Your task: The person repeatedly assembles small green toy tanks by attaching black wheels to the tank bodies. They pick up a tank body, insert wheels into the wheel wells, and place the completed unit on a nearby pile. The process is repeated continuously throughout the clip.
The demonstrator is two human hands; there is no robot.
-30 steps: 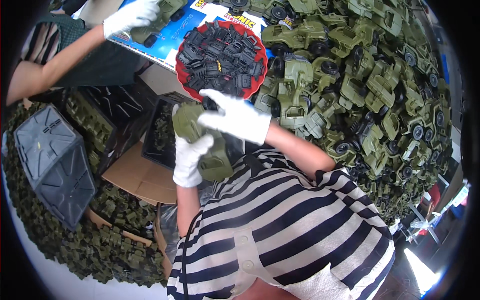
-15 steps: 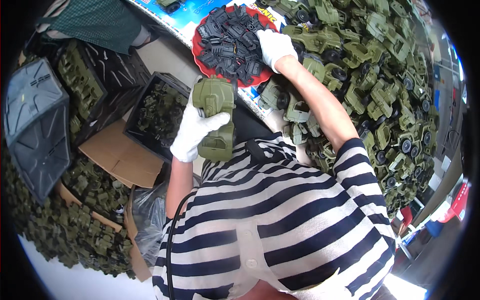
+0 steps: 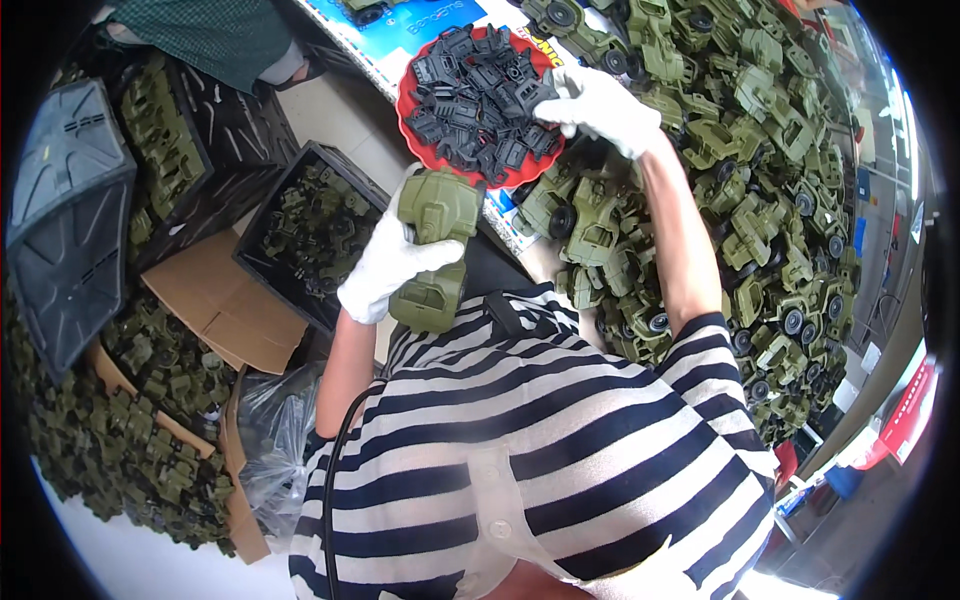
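My left hand (image 3: 385, 265), in a white glove, is closed around an olive-green toy vehicle body (image 3: 432, 293), held upright in front of my striped shirt. The thumb lies across its middle; the fingers behind it are mostly hidden. My right hand (image 3: 612, 108), also gloved, is at the right rim of a red scalloped bowl (image 3: 408, 128). Its thumb and forefinger close on a dark grey plastic part (image 3: 533, 97) above the heap. Many similar dark grey parts (image 3: 465, 100) fill the bowl.
Green toy vehicles (image 3: 740, 190) with black wheels pile up on the table at right. At left stand a black crate (image 3: 262, 250) of small green pieces, a cardboard flap (image 3: 222, 305) and clear plastic (image 3: 275, 430). Another person's green checked garment (image 3: 215, 45) shows at upper left.
My right hand has drawn back to the right from over the heap, now pinching a dark grey part. My left hand still holds the toy vehicle body, tilted slightly more. The whole view has shifted a little.
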